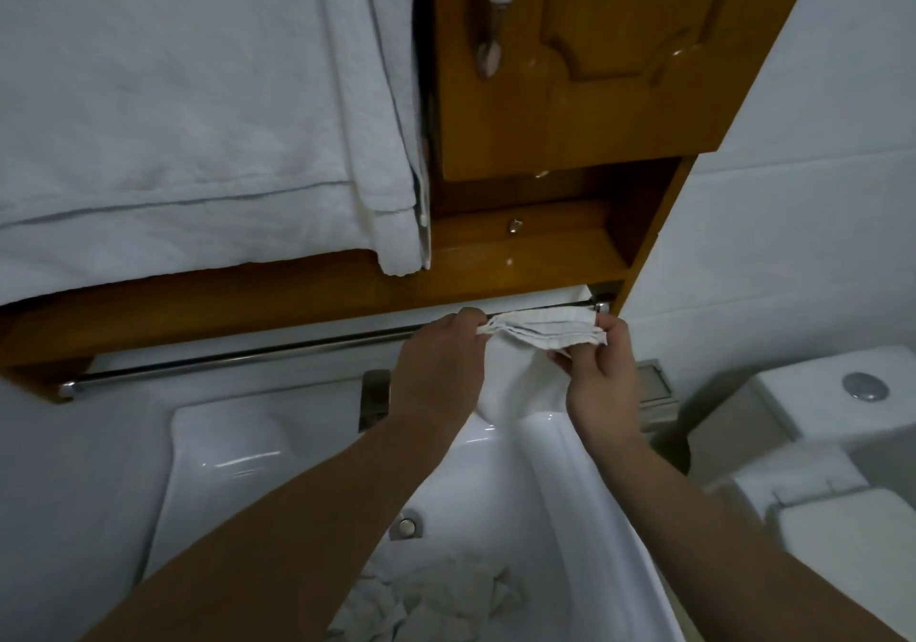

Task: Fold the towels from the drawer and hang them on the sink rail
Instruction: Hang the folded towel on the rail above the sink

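Note:
A small folded white towel [550, 326] lies over the right end of the steel rail [238, 358] above the sink. My left hand [438, 368] pinches its left edge at the rail. My right hand [602, 378] grips its right lower edge. Part of the cloth hangs down between my hands, in front of the wall. Crumpled white towels [436, 602] lie in the sink basin [570, 483] below my forearms.
A large white towel [188, 110] hangs at the upper left over the wooden cabinet. The cabinet door [595, 56] with a floral handle is at the top, a small drawer with a knob [515, 226] beneath it. A white toilet tank [832, 403] stands at the right.

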The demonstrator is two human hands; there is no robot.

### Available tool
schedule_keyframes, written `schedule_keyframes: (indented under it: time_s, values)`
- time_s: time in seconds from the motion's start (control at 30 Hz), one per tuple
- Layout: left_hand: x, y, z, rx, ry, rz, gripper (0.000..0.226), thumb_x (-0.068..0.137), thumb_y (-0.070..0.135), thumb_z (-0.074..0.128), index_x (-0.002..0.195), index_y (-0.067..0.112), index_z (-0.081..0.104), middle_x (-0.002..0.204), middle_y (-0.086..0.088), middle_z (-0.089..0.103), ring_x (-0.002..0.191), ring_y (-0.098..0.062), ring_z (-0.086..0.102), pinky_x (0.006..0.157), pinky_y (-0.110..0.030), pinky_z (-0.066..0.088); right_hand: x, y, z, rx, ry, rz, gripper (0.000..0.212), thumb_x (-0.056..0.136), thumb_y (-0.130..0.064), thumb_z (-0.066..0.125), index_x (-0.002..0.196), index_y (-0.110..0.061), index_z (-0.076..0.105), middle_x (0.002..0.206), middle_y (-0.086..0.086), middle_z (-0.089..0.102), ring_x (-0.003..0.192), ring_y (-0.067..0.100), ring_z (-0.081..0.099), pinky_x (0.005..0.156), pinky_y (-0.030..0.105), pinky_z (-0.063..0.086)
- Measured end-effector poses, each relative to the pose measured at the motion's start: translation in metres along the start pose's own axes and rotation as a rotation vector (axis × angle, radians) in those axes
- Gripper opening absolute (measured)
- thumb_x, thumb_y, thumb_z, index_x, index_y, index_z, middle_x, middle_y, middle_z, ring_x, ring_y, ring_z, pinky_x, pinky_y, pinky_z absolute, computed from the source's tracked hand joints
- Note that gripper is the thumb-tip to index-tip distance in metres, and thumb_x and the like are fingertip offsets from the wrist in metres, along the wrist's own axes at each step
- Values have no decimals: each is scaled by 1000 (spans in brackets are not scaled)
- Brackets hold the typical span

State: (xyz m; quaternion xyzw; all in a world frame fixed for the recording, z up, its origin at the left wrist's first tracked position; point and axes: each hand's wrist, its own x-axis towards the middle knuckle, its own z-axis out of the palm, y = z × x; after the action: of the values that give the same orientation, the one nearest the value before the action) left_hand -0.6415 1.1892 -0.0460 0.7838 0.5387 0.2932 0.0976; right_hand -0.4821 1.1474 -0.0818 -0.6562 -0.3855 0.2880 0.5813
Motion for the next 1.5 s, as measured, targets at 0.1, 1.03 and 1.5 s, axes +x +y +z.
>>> schedule_keyframes:
  time_s: [0.1,1.03,1.5]
  values:
    - [10,-2,15,131,64,80,24,91,25,67,111,12,68,90,-7,73,78,-23,68,68,-33,55,17,14,-1,-147,-44,-60,13,105,-38,44,117,-39,43,103,-29,58,95,3,61,87,32,54]
    - [-1,-20,87,-177,430,-291,14,87,15,69,101,13,66,112,-10,62,100,-22,57,82,-28,50,114,10,49,-1142,-394,-377,53,100,-50,33,54,-24,40,56,-8,41,56,13,34,77,34,32]
    - [11,-5,98,-728,-38,-724,22,93,26,55,76,41,50,83,14,57,76,-6,51,72,-26,44,102,19,47,-1221,-278,-428,43,103,-40,33,67,-24,51,66,-2,48,68,23,44,92,41,36]
